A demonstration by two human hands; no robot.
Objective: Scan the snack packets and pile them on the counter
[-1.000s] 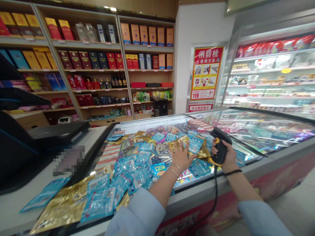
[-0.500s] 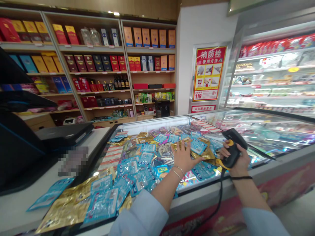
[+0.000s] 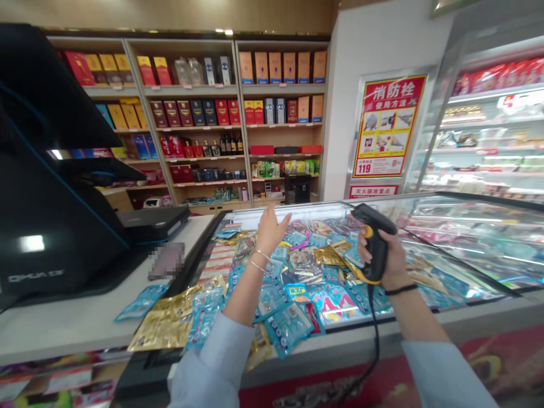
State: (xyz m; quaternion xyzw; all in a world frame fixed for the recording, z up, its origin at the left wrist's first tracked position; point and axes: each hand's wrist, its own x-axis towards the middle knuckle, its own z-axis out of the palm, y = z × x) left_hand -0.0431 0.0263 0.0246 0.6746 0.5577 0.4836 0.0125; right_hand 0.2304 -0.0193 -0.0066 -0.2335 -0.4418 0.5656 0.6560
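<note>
My right hand [image 3: 389,258] grips a black barcode scanner [image 3: 374,241] with a yellow trim, its cable [image 3: 374,328] hanging down past the freezer's edge. Its head points left over a heap of blue and gold snack packets [image 3: 293,283] spread on the glass lid of a chest freezer [image 3: 463,249]. My left hand [image 3: 270,229] is raised above the far part of the heap, fingers stretched out, holding nothing. It touches no packet.
A black cash register [image 3: 51,187] stands on the white counter [image 3: 63,323] at left, with more packets [image 3: 168,320] lying by the counter's edge. Shelves of boxed goods [image 3: 221,113] line the back wall. A red poster [image 3: 389,124] and an open cooler [image 3: 493,124] stand at right.
My left hand lifted off the packets and moved left and away, now hovering above the pile. The scanner hand shifted slightly left. The view turned left, showing more of the register.
</note>
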